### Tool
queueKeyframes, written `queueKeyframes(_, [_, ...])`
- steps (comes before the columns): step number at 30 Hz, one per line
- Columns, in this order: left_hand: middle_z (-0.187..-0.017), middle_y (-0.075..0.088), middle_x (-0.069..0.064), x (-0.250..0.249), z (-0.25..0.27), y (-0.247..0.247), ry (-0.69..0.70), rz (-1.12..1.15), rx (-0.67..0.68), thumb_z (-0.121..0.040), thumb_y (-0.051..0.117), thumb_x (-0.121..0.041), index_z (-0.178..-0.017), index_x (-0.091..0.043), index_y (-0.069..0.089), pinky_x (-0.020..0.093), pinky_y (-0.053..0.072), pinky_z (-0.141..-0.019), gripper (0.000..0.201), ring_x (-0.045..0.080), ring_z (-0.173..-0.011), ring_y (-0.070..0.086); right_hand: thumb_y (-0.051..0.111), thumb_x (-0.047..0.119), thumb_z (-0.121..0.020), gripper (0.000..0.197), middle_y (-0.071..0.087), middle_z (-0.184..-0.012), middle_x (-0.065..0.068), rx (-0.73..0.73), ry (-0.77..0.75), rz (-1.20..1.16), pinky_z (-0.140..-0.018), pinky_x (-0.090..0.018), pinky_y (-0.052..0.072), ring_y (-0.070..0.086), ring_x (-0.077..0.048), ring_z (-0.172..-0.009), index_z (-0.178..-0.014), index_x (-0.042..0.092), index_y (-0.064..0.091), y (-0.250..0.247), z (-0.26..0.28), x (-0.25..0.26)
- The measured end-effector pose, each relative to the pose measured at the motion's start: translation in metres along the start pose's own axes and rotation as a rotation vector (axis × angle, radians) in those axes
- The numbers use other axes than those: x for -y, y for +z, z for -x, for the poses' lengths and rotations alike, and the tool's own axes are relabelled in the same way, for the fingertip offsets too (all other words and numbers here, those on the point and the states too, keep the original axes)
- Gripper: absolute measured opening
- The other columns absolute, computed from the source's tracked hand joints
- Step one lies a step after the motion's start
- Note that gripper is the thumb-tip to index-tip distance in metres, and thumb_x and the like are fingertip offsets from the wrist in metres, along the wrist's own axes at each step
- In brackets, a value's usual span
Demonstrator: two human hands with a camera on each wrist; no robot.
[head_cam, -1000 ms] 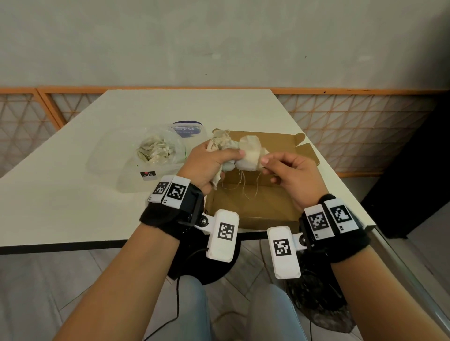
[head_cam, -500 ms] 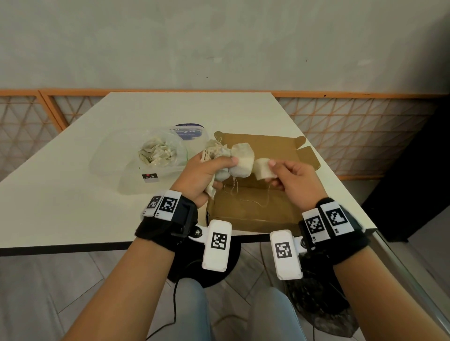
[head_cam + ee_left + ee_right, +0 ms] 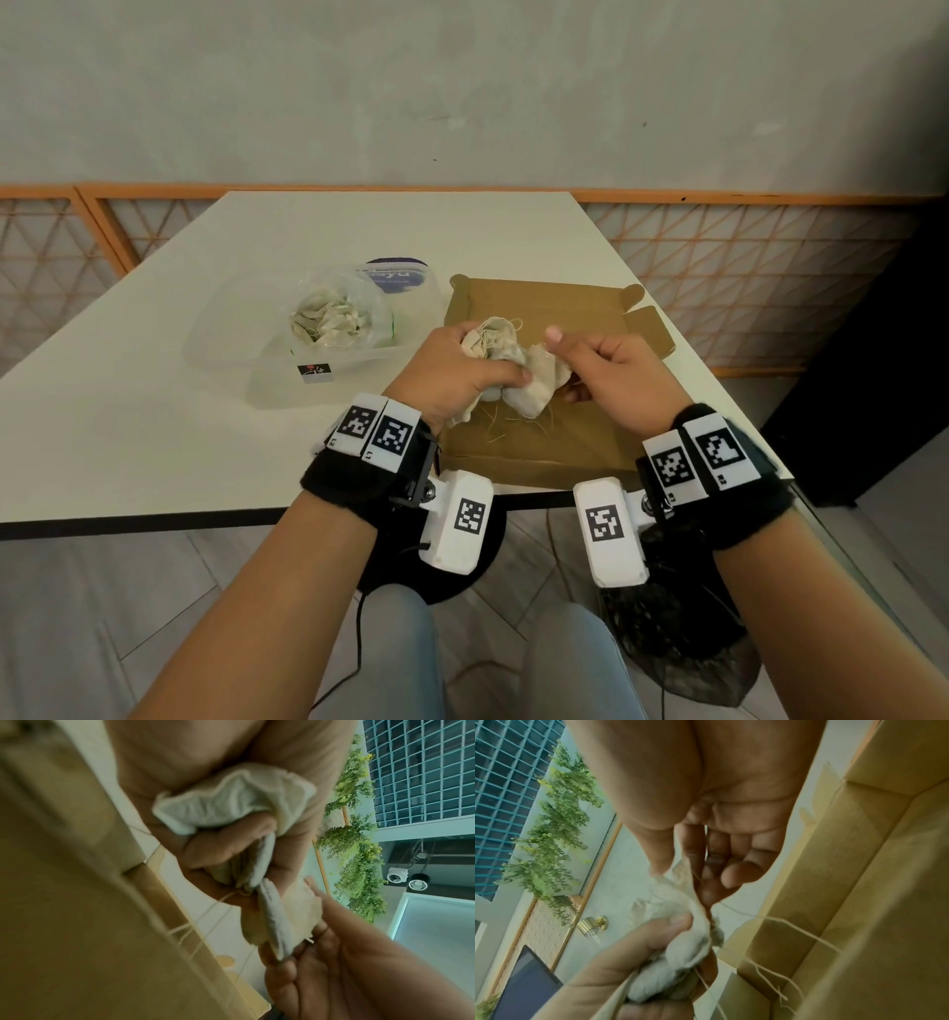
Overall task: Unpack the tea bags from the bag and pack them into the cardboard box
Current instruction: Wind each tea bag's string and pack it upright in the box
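Note:
My left hand grips a bunch of cream tea bags above the open brown cardboard box; their strings dangle into the box. In the left wrist view the fingers curl round the bunch of tea bags. My right hand pinches one tea bag at the edge of the bunch, between thumb and fingers. The right wrist view shows that tea bag held at the fingertips. A clear plastic bag with more tea bags lies on the table to the left of the box.
The white table has its front edge close to my wrists. A blue-lidded item sits behind the plastic bag. A small black label lies at the bag's front. An orange lattice railing runs behind and right.
Both hands have come lower over the box. The right hand, which had pulled one tea bag a little apart from the bunch, is back against the bunch, pinching a tea bag.

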State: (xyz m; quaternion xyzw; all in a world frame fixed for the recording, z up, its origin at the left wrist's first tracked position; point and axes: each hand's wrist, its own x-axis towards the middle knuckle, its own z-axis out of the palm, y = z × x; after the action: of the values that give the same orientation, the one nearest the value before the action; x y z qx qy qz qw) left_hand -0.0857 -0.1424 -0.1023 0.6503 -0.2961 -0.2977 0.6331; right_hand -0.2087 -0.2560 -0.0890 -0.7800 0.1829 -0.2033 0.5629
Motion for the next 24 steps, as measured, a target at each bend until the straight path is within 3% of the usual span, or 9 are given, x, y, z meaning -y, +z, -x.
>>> queueKeyframes(3, [-0.087,0.068,0.002,0.004,-0.001,0.0,0.013,0.007,-0.047,-0.069,0.078,0.002,-0.094,-0.015,0.064,0.022,0.054,-0.068,0.033,0.012,-0.079,0.065,0.066,0.03,-0.082,0.006,0.065,-0.077,0.006,0.031,-0.013,0.069,-0.064,-0.012,0.048,0.057,0.0,-0.065,-0.083,0.025,0.066,0.001,0.003,0.003])
queueKeyframes(6, [-0.093,0.069,0.004,0.006,0.002,0.001,0.002,0.04,-0.064,-0.067,0.082,-0.005,-0.109,-0.007,0.061,0.021,0.054,-0.067,0.047,0.011,-0.081,0.067,0.07,0.021,-0.081,0.013,0.066,-0.084,-0.006,0.001,-0.052,0.219,-0.064,-0.016,0.045,0.055,-0.009,-0.07,-0.092,0.014,0.069,-0.001,-0.002,0.0])
queueKeyframes(9, [-0.077,0.069,0.001,0.005,0.007,-0.002,0.004,0.146,-0.116,-0.074,0.077,-0.01,-0.096,-0.01,0.063,0.014,0.046,-0.048,0.026,0.005,-0.061,0.065,0.067,0.019,-0.084,0.011,0.063,-0.081,-0.006,0.011,-0.044,0.32,-0.065,-0.02,0.042,0.052,-0.014,-0.071,-0.091,0.011,0.069,-0.006,-0.011,0.004])
queueKeyframes(12, [-0.072,0.066,0.004,0.007,0.011,-0.012,0.008,0.279,-0.225,-0.08,0.072,-0.016,-0.093,-0.008,0.064,0.014,0.034,-0.036,0.017,0.007,-0.053,0.058,0.066,0.019,-0.084,0.011,0.065,-0.088,-0.003,0.097,-0.002,0.486,-0.08,-0.031,0.046,0.058,-0.017,-0.082,-0.095,0.016,0.067,-0.008,-0.021,0.01])
queueKeyframes(14, [-0.07,0.062,0.004,0.011,0.015,-0.019,-0.005,0.341,-0.27,-0.083,0.07,-0.017,-0.099,-0.005,0.062,0.013,0.031,-0.034,0.021,0.003,-0.046,0.053,0.065,0.02,-0.085,0.013,0.063,-0.087,0.002,0.154,0.012,0.579,-0.083,-0.03,0.046,0.059,-0.017,-0.086,-0.097,0.018,0.064,-0.005,-0.026,0.014])
queueKeyframes(17, [-0.07,0.056,0.006,0.017,0.021,-0.022,-0.047,0.375,-0.284,-0.084,0.069,-0.016,-0.105,-0.006,0.058,0.011,0.028,-0.031,0.026,0.0,-0.037,0.047,0.064,0.022,-0.086,0.012,0.058,-0.082,0.009,0.217,-0.011,0.689,-0.074,-0.021,0.042,0.055,-0.011,-0.081,-0.098,0.02,0.061,-0.001,-0.035,0.028])
queueKeyframes(21, [-0.066,0.057,0.004,0.021,0.022,-0.022,-0.068,0.374,-0.319,-0.081,0.072,-0.012,-0.095,-0.01,0.059,0.012,0.029,-0.032,0.019,0.002,-0.036,0.046,0.068,0.025,-0.082,0.018,0.055,-0.076,0.014,0.268,-0.084,0.812,-0.072,-0.023,0.038,0.052,-0.009,-0.078,-0.098,0.017,0.068,0.002,-0.053,0.053])
queueKeyframes(24, [-0.064,0.057,0.004,0.026,0.023,-0.021,-0.063,0.396,-0.346,-0.078,0.073,-0.008,-0.083,-0.014,0.058,0.014,0.033,-0.035,0.017,0.004,-0.041,0.049,0.069,0.025,-0.081,0.014,0.054,-0.074,0.014,0.332,-0.055,0.858,-0.066,-0.019,0.036,0.049,-0.006,-0.072,-0.094,0.018,0.069,0.011,-0.063,0.058])
